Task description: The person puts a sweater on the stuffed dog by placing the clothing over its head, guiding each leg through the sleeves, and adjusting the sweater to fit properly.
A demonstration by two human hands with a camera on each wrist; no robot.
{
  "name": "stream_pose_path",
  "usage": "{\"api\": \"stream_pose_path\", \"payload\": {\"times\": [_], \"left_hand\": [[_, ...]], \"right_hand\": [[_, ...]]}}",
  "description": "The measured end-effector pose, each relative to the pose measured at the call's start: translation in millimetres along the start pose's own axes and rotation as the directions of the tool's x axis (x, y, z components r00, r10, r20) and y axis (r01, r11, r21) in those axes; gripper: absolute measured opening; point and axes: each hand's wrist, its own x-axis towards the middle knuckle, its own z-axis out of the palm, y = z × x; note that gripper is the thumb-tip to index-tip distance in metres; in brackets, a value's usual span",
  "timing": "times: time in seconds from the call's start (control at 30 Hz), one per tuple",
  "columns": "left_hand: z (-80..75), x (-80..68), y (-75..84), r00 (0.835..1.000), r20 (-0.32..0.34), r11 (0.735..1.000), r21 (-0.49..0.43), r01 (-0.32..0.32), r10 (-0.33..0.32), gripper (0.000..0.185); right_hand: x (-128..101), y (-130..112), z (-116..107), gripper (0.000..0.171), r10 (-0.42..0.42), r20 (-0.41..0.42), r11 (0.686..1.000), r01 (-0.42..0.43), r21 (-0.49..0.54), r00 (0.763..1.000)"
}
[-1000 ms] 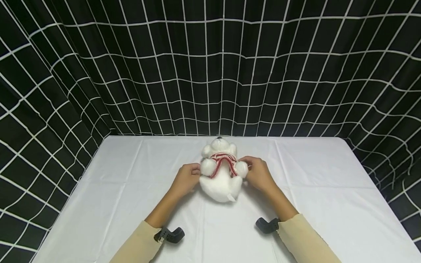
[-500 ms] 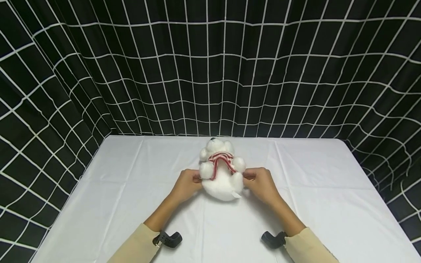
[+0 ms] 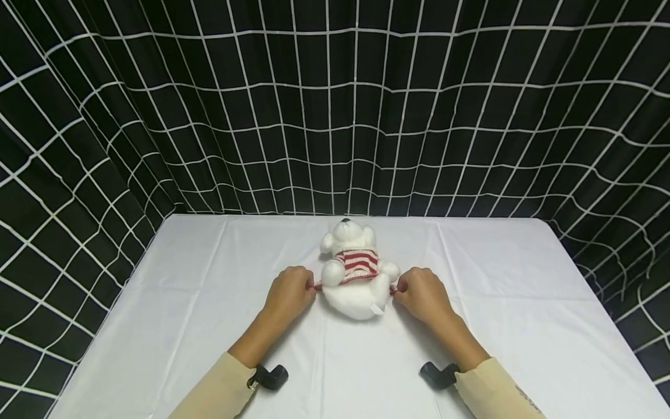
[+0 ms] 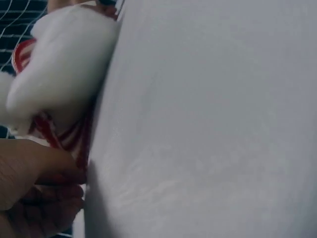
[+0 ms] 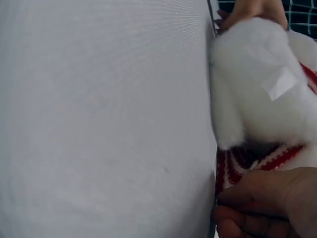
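A white plush bear (image 3: 353, 299) lies on its back on the white table, its dark nose toward the far edge. A red-and-white striped knit sweater (image 3: 358, 265) covers its chest. At the bear's left side in the head view, my left hand (image 3: 290, 294) pinches one edge of the sweater low by the table. On the opposite side my right hand (image 3: 425, 294) pinches the other edge. The left wrist view has the knit stretched toward my thumb and fingers (image 4: 54, 166). A white tag (image 5: 281, 84) sticks out from the bear's fur in the right wrist view.
A white cloth (image 3: 209, 326) with fold creases covers the table. Black curtains with a white grid (image 3: 356, 116) stand behind it and along both sides. Dark curved camera mounts (image 3: 272, 377) sit at both wrists, by the beige sleeves (image 3: 217, 390).
The sweater front, earlier parted open with its red edges apart, now lies across the chest. Both hands have lowered to the bear's sides and drawn the edges outward. The bear's head has shifted slightly.
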Motion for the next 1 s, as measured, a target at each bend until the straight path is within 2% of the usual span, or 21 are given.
{"api": "stream_pose_path", "payload": {"times": [0.07, 0.13, 0.17, 0.23, 0.3, 0.37, 0.4, 0.43, 0.5, 0.57, 0.7, 0.8, 0.9, 1.0], "left_hand": [[-1.5, 0.9, 1.8, 1.000, 0.008, 1.000, 0.012, -0.003, 0.003, 0.027], [-1.6, 1.2, 3.5, 0.999, 0.029, 1.000, -0.003, -0.014, 0.014, 0.019], [-1.4, 1.2, 4.4, 0.999, 0.040, 0.999, -0.022, -0.023, 0.024, 0.014], [-1.2, 0.6, 6.5, 0.997, 0.059, 0.992, -0.120, -0.037, 0.044, 0.011], [-1.2, -0.3, 8.3, 0.997, 0.053, 0.970, -0.239, -0.048, 0.062, 0.019], [-1.2, -1.0, 9.6, 0.997, 0.028, 0.929, -0.366, -0.056, 0.071, 0.023], [-1.2, -1.4, 10.1, 0.998, 0.009, 0.906, -0.420, -0.057, 0.067, 0.024], [-0.5, -1.6, 10.0, 0.998, -0.015, 0.891, -0.449, -0.064, 0.064, 0.023], [1.0, -2.7, 9.7, 0.996, -0.054, 0.882, -0.464, -0.085, 0.068, 0.019], [2.6, -2.9, 9.6, 0.994, -0.080, 0.907, -0.408, -0.106, 0.081, 0.014], [4.4, -2.9, 8.1, 0.986, -0.111, 0.979, -0.147, -0.141, 0.125, 0.017], [4.4, -2.9, 5.6, 0.985, -0.116, 0.992, 0.034, -0.123, 0.126, 0.023], [2.9, -3.0, 3.3, 0.989, -0.087, 0.990, 0.086, -0.115, 0.122, 0.019], [-6.3, -2.5, 3.1, 0.995, 0.014, 0.995, 0.018, -0.094, 0.094, 0.009]], "right_hand": [[0, -1, 0, 0.023, 0.003, 0.009, 1.000, -0.003, 0.014, 1.000], [0, -2, -1, 0.023, -0.001, 0.039, 0.999, -0.001, 0.050, 0.999], [0, -3, -1, 0.022, -0.005, 0.051, 0.998, 0.002, 0.070, 0.999], [0, -3, -3, 0.017, -0.027, 0.069, 0.992, 0.018, 0.124, 0.997], [-1, -3, -5, 0.009, -0.049, 0.071, 0.977, 0.033, 0.210, 0.996], [-2, -3, -6, 0.003, -0.062, 0.031, 0.957, 0.051, 0.287, 0.998], [-2, -2, -6, 0.005, -0.066, 0.007, 0.944, 0.061, 0.325, 0.998], [-3, -2, -6, 0.008, -0.063, -0.019, 0.931, 0.066, 0.360, 0.998], [-3, -1, -5, 0.008, -0.054, -0.069, 0.914, 0.077, 0.398, 0.996], [-3, -1, -4, 0.009, -0.068, -0.101, 0.922, 0.102, 0.374, 0.993], [-4, -2, -2, 0.016, -0.120, -0.100, 0.976, 0.136, 0.171, 0.988], [-4, -2, -1, 0.022, -0.120, -0.078, 0.992, 0.122, 0.021, 0.990], [-5, -2, -2, 0.026, -0.101, -0.043, 0.995, 0.102, 0.022, 0.994], [-4, -2, -5, 0.017, -0.087, 0.011, 0.989, 0.085, 0.121, 0.996]]}}
